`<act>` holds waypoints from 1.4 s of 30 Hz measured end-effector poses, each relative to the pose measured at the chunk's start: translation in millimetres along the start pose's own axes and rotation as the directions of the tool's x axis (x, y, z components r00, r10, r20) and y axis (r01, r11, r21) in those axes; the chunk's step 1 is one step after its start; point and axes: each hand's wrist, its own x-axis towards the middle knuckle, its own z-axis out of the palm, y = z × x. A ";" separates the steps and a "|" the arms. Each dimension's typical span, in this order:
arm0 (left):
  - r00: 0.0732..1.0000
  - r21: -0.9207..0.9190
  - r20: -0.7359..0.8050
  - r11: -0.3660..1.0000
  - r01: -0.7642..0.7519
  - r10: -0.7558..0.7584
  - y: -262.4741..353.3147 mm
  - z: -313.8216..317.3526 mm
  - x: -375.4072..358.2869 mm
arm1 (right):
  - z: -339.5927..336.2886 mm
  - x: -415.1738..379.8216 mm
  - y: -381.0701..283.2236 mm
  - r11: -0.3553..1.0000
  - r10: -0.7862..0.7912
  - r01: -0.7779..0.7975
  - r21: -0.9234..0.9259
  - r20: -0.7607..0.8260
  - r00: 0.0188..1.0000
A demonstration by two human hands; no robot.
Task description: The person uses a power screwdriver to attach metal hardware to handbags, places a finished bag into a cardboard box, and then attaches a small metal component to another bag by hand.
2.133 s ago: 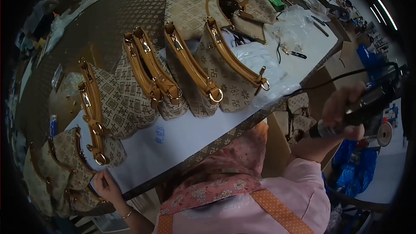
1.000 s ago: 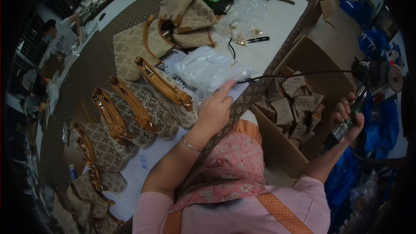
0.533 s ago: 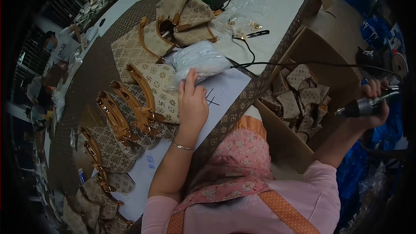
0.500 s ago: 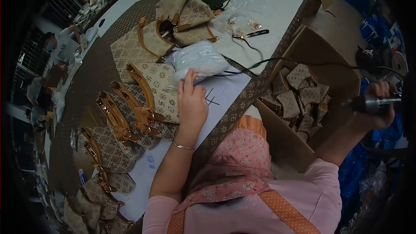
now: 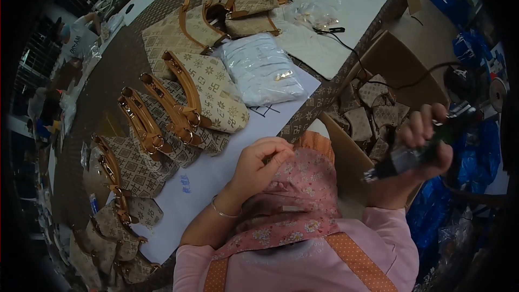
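My right hand (image 5: 432,135) is wrapped round a dark, corded electric screwdriver (image 5: 400,160), held in the air at the right with its metal tip pointing down and left. My left hand (image 5: 262,166) is over the table's front edge, close to my pink flowered apron (image 5: 303,189). Its fingers are curled together, and anything in them is hidden. Beyond it, a clear plastic bag of white wrapped pieces (image 5: 259,70) lies on white paper. Left of that bag stands a patterned beige handbag (image 5: 213,89) with tan trim and metal rings.
More handbags (image 5: 135,167) stand in a row along the left of the table. Under the cord, a cardboard box (image 5: 416,70) holds several patterned pieces (image 5: 373,119). A crumpled clear bag (image 5: 319,0) and a black cutter (image 5: 330,30) lie on the far board. Another person (image 5: 81,35) is at far left.
My left hand has left the plastic bag and drawn back to the table edge, its fingers now curled. The electric screwdriver has come down and inward in my right hand.
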 end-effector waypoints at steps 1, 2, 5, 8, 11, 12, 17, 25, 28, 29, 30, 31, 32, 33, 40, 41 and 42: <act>1.000 0.000 -0.010 1.000 0.009 -0.009 -1.7 0.4 -11.3 | 0.8 1.0 24.5 0.999 0.018 -0.018 0.038 -0.021 1.000; 0.998 -0.142 -0.028 0.988 0.056 -0.061 -3.9 0.6 -22.3 | 0.6 2.5 46.1 0.996 0.003 -0.001 0.085 -0.019 1.000; 0.982 -0.386 -0.076 0.913 0.133 -0.175 -9.2 -3.6 -46.2 | 5.8 1.5 100.0 0.977 -0.003 0.000 0.212 0.012 1.000; 0.964 -0.492 -0.137 0.861 0.132 -0.227 -13.4 -14.4 -65.0 | 9.1 -4.8 140.1 0.920 0.062 -0.053 0.388 -0.011 0.998; 0.962 -0.515 -0.186 0.854 0.076 -0.198 -14.8 -25.3 -77.0 | 13.8 -6.5 154.2 0.928 0.141 -0.116 0.355 -0.045 0.989; 0.966 -0.526 -0.188 0.849 0.052 -0.175 -13.8 -28.6 -78.1 | 15.1 -8.3 156.8 0.926 0.153 -0.127 0.356 -0.046 0.987; 0.952 -0.614 -0.193 0.786 0.073 -0.239 -8.9 -34.6 -78.4 | 34.8 -14.9 158.3 0.937 0.031 -0.011 0.348 -0.054 0.998; 0.956 -0.779 -0.142 0.624 0.052 -0.257 -12.7 -37.6 -80.7 | 49.5 -13.4 159.0 0.944 -0.002 0.036 0.328 -0.103 0.995; 0.948 -0.907 -0.097 0.418 0.040 -0.302 -13.7 -35.3 -80.9 | 44.5 -15.5 158.4 0.952 -0.003 0.041 0.304 -0.126 0.992; 0.949 -0.927 -0.084 0.374 0.038 -0.304 -11.9 -34.3 -80.8 | 41.8 -16.7 158.4 0.953 -0.016 0.048 0.301 -0.108 0.994; 0.950 -0.944 -0.071 0.329 0.035 -0.305 -11.0 -33.6 -80.4 | 40.2 -17.3 158.2 0.953 -0.030 0.056 0.297 -0.091 0.995; 0.950 -0.944 -0.069 0.329 0.037 -0.306 -11.7 -32.9 -79.9 | 42.2 -17.2 158.1 0.953 -0.030 0.056 0.296 -0.092 0.995; 0.957 -0.929 -0.079 0.368 0.030 -0.278 -12.8 -32.3 -79.6 | 46.5 -16.6 158.2 0.957 -0.045 0.073 0.279 -0.108 0.993; 0.964 -0.913 -0.088 0.407 0.021 -0.249 -14.3 -32.0 -79.6 | 49.1 -16.2 157.8 0.961 -0.059 0.090 0.262 -0.123 0.991; 0.970 -0.854 -0.090 0.518 0.040 -0.224 -22.8 -31.7 -81.2 | 46.8 -14.6 153.9 0.951 -0.045 0.076 0.298 -0.111 0.993; 0.969 -0.812 -0.110 0.582 0.039 -0.219 -21.4 -30.5 -80.5 | 46.9 -14.7 154.6 0.956 -0.041 0.073 0.284 -0.116 0.992; 0.968 -0.765 -0.131 0.643 0.038 -0.213 -20.3 -29.8 -80.4 | 47.1 -15.1 155.4 0.960 -0.038 0.069 0.270 -0.120 0.992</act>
